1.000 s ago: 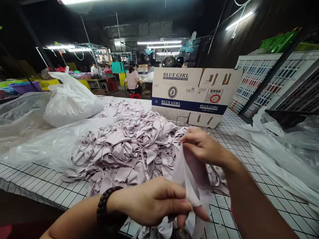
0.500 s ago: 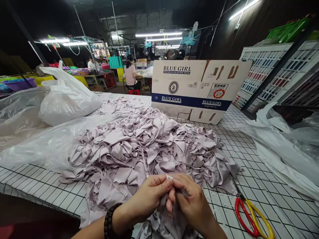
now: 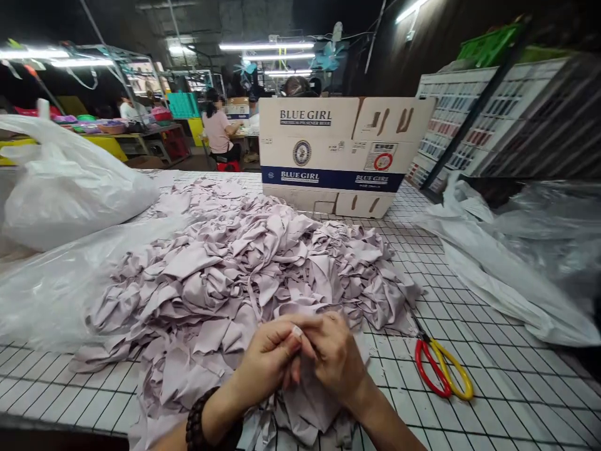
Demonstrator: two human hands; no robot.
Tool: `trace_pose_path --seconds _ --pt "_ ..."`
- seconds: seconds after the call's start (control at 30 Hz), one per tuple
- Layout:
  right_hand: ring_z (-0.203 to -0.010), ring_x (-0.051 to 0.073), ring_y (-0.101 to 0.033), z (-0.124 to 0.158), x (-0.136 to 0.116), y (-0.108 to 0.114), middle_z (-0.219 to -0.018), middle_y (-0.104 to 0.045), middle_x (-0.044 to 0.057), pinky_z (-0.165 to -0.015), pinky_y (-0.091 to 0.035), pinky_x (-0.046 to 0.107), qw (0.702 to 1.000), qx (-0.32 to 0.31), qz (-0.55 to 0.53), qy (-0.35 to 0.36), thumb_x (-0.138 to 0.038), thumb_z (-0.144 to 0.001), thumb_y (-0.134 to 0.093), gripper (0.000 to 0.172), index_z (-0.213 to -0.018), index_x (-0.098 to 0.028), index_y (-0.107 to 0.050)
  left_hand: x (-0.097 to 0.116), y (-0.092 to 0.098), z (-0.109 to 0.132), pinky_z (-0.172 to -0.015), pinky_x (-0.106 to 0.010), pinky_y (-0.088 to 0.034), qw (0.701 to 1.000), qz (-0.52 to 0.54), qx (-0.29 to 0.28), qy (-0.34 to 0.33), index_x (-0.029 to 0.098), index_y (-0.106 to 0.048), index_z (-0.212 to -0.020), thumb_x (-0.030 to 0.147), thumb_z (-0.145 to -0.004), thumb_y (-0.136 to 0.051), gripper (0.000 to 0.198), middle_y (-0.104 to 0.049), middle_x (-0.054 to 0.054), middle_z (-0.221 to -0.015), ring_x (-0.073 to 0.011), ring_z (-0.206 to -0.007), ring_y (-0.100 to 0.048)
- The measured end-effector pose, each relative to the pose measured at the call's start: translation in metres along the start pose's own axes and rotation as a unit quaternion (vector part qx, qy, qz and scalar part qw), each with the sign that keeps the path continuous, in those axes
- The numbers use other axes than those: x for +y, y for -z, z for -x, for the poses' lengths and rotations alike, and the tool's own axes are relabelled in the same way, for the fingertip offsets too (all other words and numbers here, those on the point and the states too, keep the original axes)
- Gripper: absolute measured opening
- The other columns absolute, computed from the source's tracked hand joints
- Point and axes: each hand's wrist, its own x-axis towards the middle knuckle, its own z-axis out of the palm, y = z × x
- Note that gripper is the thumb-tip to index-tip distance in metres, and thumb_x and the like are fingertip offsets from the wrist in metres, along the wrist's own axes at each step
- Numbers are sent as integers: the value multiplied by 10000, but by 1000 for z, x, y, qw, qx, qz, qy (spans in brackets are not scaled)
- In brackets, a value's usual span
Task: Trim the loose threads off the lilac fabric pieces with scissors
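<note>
A big heap of pale lilac fabric pieces [image 3: 244,263] lies on the white gridded table [image 3: 493,401]. My left hand [image 3: 265,363], with a dark bead bracelet at the wrist, and my right hand [image 3: 335,357] meet at the heap's near edge. Both pinch the same small lilac fabric piece [image 3: 305,407], fingertips pressed together over a tiny white tag [image 3: 297,331]. The rest of that piece hangs below my hands.
Red and yellow scissors [image 3: 441,369] lie to the right of my hands. A Blue Girl cardboard box [image 3: 338,156] stands behind the heap. Clear plastic bags lie left [image 3: 66,181] and right [image 3: 511,263]. Another person [image 3: 218,131] sits at a far table.
My hands came down and together from apart, now pinching the piece close in front of me. The view has swung slightly right and down, showing the scissors.
</note>
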Motion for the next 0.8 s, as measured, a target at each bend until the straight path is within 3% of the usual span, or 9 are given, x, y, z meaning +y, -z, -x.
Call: trace_pose_path --seconds 0.07,0.17,0.27,0.37,0.47,0.6,0.7,0.8 --pt "-697 161 -659 10 10 12 -719 -715 -11 -687 -493 280 998 -37 -4 -53 -295 -890 -529 217 -808 -255 -726 -8 -3 -2 -353 -198 -300 994 85 -31 62 162 -611 -647 656 -786 -598 513 -471 27 -461 -72 -325 -359" --pt "-762 148 -689 42 44 46 -832 -742 -24 -675 -514 240 973 -31 37 -227 -307 -918 -518 216 -901 -270 -731 -20 -6 -5 -339 -173 -267 988 117 -13 104 163 -560 -627 667 -733 -655 523 -383 75 -411 -48 -310 -295" --pt "-865 225 -685 88 83 81 -945 -724 96 -735 -528 345 890 26 130 -437 -221 -955 -447 260 -972 -162 -700 -30 -12 -9 -347 -160 -189 988 110 -7 107 146 -546 -582 680 -684 -691 562 -395 64 -449 -31 -344 -270" --pt "-908 214 -657 122 112 95 -1030 -680 85 -794 -535 393 816 22 167 -552 -278 -933 -576 179 -1027 -148 -654 -34 -21 -12 -394 -160 -176 985 103 -44 131 121 -598 -619 674 -641 -732 568 -420 47 -501 -33 -404 -302" --pt "-956 197 -637 133 128 91 -1120 -642 60 -832 -537 408 781 -9 155 -605 -334 -923 -615 254 -1111 -164 -616 -33 -31 -13 -414 -167 -167 980 99 -80 150 113 -641 -692 682 -641 -728 578 -437 41 -535 -33 -424 -302" --pt "-909 185 -642 141 137 91 -1060 -654 50 -800 -542 385 757 -36 116 -641 -337 -926 -609 225 -1060 -157 -628 -33 -32 -11 -437 -178 -163 977 103 -87 165 113 -663 -781 681 -660 -715 583 -451 39 -573 -32 -445 -284" --pt "-773 166 -642 156 132 101 -859 -665 15 -721 -536 345 751 -28 76 -656 -325 -876 -658 178 -887 -149 -636 -36 -27 -9 -448 -188 -164 976 99 -87 176 114 -675 -837 678 -678 -702 587 -442 46 -577 -35 -451 -261" --pt "-659 201 -648 173 116 114 -647 -633 0 -638 -526 336 765 1 -2 -644 -350 -769 -684 202 -719 -175 -598 -39 -25 -8 -477 -192 -217 979 79 -91 165 122 -696 -889 648 -745 -664 547 -469 25 -624 -60 -505 -321"
